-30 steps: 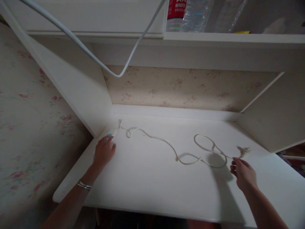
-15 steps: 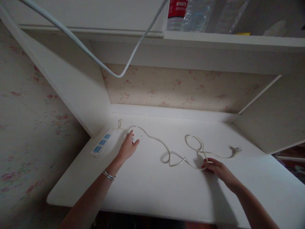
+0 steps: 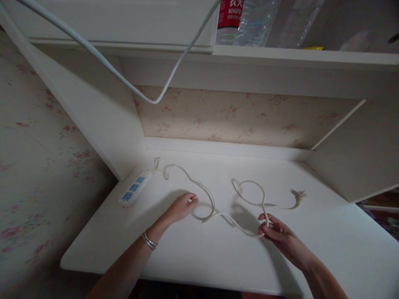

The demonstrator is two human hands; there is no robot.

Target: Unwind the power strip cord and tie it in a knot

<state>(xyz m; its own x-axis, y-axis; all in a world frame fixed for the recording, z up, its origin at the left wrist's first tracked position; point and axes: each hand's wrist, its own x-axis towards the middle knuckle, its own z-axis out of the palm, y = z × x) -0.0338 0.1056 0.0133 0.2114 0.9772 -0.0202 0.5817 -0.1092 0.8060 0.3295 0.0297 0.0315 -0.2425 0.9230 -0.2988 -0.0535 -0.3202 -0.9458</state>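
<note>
A white power strip point(image 3: 134, 189) with blue sockets lies at the left of the white desk. Its white cord point(image 3: 213, 199) winds in loose loops across the desktop to a plug point(image 3: 301, 196) at the right. My right hand point(image 3: 276, 232) is closed on the cord near the right loop, slightly above the desk. Just left of the cord's middle bend is my left hand point(image 3: 183, 206), its fingers curled together; whether anything is between them is too small to tell. Silver bangles circle the left wrist.
A pale thick cable point(image 3: 152, 101) hangs in front at the upper left. Plastic bottles point(image 3: 255, 23) stand on the shelf point(image 3: 296, 54) above the desk point(image 3: 193, 257). Side panels close in the desk at left and right, with floral wallpaper behind.
My left hand has moved right, off the cord near the power strip, and its fingers have closed. My right hand has lifted its part of the cord toward me, shifting the loops and plug.
</note>
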